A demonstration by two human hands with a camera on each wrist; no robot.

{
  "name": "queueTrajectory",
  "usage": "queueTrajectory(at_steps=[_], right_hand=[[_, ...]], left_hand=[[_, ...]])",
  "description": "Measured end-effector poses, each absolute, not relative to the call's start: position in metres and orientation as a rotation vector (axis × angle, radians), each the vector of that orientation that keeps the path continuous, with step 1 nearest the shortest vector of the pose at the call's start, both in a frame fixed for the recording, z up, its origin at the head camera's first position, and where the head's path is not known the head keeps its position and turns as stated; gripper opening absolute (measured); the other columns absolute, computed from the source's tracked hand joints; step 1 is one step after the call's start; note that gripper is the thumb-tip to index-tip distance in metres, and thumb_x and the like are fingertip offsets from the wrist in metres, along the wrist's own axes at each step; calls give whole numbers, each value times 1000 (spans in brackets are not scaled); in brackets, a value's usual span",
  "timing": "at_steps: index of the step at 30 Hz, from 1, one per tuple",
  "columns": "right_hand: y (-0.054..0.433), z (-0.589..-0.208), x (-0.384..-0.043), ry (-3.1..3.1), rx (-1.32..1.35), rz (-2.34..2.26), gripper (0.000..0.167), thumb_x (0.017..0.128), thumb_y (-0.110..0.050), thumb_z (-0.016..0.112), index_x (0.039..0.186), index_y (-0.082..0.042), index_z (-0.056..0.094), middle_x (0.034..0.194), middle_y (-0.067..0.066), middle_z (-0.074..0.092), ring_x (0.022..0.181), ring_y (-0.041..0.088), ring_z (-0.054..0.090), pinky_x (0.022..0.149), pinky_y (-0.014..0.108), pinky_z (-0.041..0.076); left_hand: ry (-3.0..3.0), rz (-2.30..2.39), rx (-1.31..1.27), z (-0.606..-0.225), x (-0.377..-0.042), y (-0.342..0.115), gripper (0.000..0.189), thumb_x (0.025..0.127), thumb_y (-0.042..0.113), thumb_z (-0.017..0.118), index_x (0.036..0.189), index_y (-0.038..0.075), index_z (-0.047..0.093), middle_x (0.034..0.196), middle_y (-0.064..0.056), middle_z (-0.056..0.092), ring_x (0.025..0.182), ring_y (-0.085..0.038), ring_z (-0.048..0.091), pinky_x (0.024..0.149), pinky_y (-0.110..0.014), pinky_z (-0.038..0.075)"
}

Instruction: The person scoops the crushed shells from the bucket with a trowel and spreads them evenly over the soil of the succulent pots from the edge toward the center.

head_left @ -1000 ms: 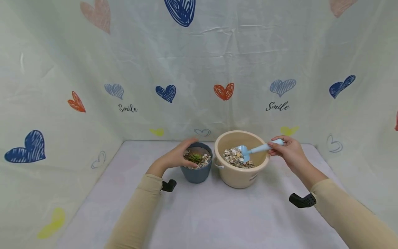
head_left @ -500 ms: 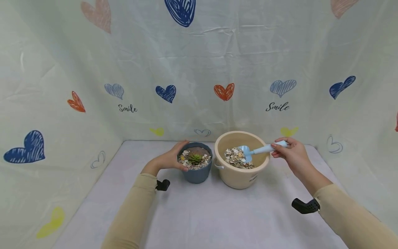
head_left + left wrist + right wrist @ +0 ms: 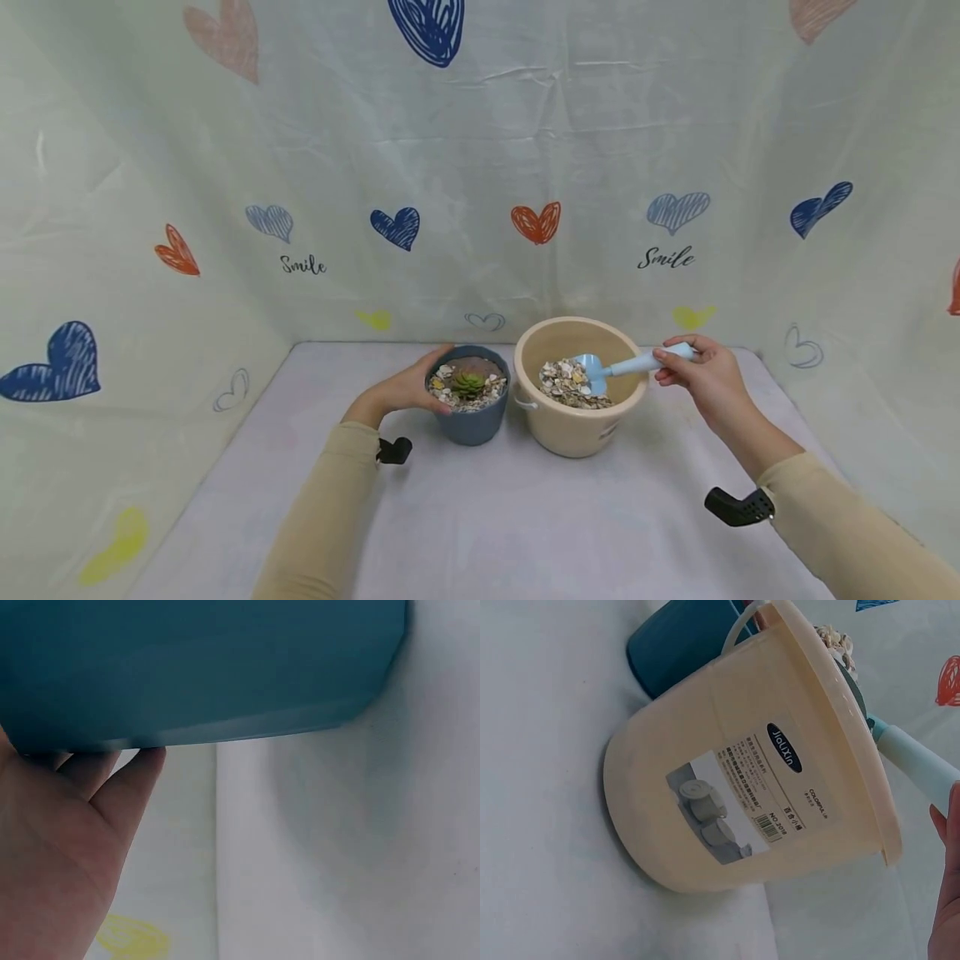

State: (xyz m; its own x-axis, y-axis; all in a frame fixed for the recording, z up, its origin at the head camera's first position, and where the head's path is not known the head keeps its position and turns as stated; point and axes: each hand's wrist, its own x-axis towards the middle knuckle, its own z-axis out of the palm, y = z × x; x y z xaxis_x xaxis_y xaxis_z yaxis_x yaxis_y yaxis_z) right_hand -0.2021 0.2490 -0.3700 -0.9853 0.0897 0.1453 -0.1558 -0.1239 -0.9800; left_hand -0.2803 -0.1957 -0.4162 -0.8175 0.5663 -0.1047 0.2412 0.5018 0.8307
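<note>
A blue-grey flower pot stands on the table, with a green succulent among small stones or shell bits. My left hand holds the pot from its left side, thumb at the front and fingers round the back; in the left wrist view the fingertips meet its wall. To the right, a beige bucket contains shell-like bits. My right hand grips the handle of a light blue toy shovel above the bucket's right rim. The shovel's blade rests in or on the bits; its tip is partly hidden.
The pot and bucket stand side by side near the back edge of the white-covered table. Behind them hangs a pale curtain printed with hearts. A small white handle end sticks out from the bucket's left side.
My left hand has moved left from over the pot to its side and taken hold of it. My right hand and the shovel have shifted slightly right.
</note>
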Motion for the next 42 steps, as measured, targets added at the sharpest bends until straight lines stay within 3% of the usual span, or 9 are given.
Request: queueTrajectory(at_steps=[6, 14, 28, 42], right_hand=[[247, -374, -202, -1946, 87, 2225, 29, 87, -4, 72, 103, 8, 51, 75, 2, 67, 60, 11, 67, 61, 24, 56], [243, -374, -201, -1837, 107, 2293, 16, 87, -2, 71, 95, 0, 58, 74, 3, 69, 58, 11, 67, 60, 24, 56], [230, -373, -199, -1830, 112, 2324, 12, 87, 0, 71, 92, -3, 61, 72, 3, 67, 57, 11, 66, 58, 23, 55], [201, -366, -203, -1837, 148, 2354, 17, 88, 3, 69, 98, 5, 56, 73, 4, 68, 57, 11, 66, 58, 23, 55]], left_hand=[[2390, 1322, 636, -427, -280, -194, 120, 68, 24, 89, 158, 13, 10, 161, -18, 9, 145, -39, 8, 111, -61, 17], [2397, 1417, 526, -433, -273, -195, 121, 69, 28, 90, 158, 17, 8, 160, -18, 10, 145, -41, 10, 108, -65, 19], [2452, 1469, 430, -437, -257, -187, 122, 69, 31, 90, 158, 16, 8, 160, -19, 10, 145, -41, 10, 111, -61, 17], [2532, 1601, 267, -441, -236, -172, 121, 67, 21, 91, 157, 11, 10, 159, -22, 13, 144, -42, 13, 111, -59, 20]])
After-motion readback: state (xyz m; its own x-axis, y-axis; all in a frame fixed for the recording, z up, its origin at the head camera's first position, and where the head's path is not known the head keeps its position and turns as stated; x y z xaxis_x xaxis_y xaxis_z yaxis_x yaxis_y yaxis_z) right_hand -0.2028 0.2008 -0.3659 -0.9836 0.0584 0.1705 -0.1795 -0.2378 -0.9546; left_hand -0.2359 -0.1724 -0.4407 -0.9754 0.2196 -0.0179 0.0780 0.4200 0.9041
